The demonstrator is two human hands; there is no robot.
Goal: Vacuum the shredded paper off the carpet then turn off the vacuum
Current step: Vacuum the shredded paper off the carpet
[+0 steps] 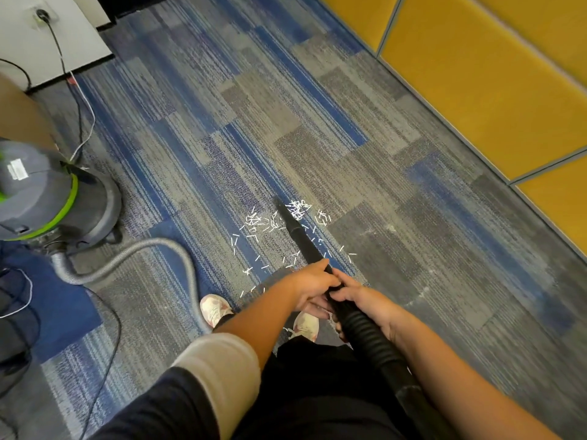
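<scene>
The sucking-up step is under way. Both hands hold the black tube [300, 236]. The left hand [313, 287] has its fingers curled round it, and the right hand [371, 308] grips it just behind, where the bumpy part starts. The 2 hands touch each other.

The tube tip sits in the shredded paper [270, 222], at 12 o'clock from the hands. Lots of little white bits lie on the carpet [397, 173], so this job looks only just begun. Next, I think the tip needs slow sweeps over the bits near the shoes too. After that comes the vacuum [57, 198], at 9 o'clock, joined by the grey hose [152, 246].

The vacuum is blurry and cut off at the edge. I cannot see its switch, or tell if it is running.
</scene>
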